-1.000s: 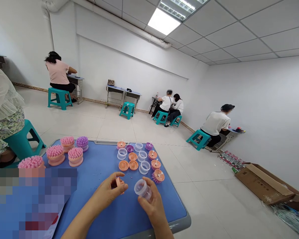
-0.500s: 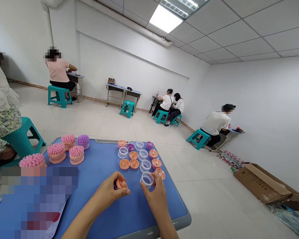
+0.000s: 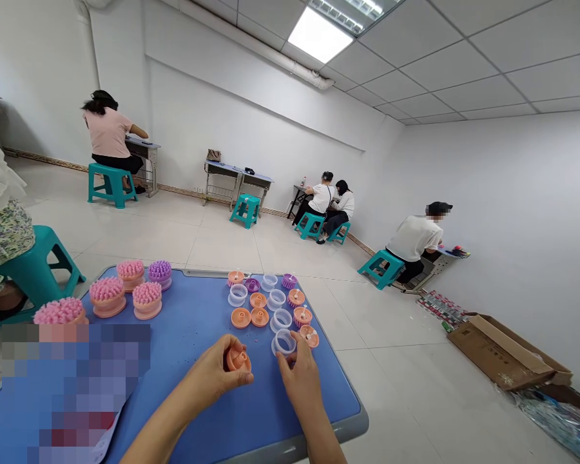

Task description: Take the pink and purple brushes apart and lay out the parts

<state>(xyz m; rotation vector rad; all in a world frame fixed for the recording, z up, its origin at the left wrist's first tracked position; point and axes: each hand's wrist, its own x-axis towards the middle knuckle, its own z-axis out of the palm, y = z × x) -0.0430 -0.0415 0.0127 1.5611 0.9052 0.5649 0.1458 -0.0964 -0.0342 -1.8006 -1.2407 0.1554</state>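
In my left hand (image 3: 222, 374), a round orange plastic cap (image 3: 238, 361) with a raised stem at its centre is pinched between thumb and curled fingers. My right hand (image 3: 299, 374) is at the near right edge of a clear plastic ring (image 3: 283, 343), its thumb and index finger apart. This ring stands on the blue table (image 3: 198, 419) at the near end of a row of clear rings (image 3: 276, 299). Beside my right fingertips lies an orange disc with a white centre (image 3: 309, 336). Further orange caps (image 3: 241, 317) and a purple cap (image 3: 252, 285) lie beyond my hands.
Pink-bristled round brushes (image 3: 147, 299) and a purple one (image 3: 160, 274) stand at the table's far left. A pixelated patch covers the near left. One person (image 3: 4, 212) sits close on the left; others sit at desks along the walls. A cardboard box (image 3: 502, 351) lies on the floor.
My right hand has loosened from the clear ring, which sits slightly farther from me. In my left hand the orange cap has tipped, showing more of its stemmed face.
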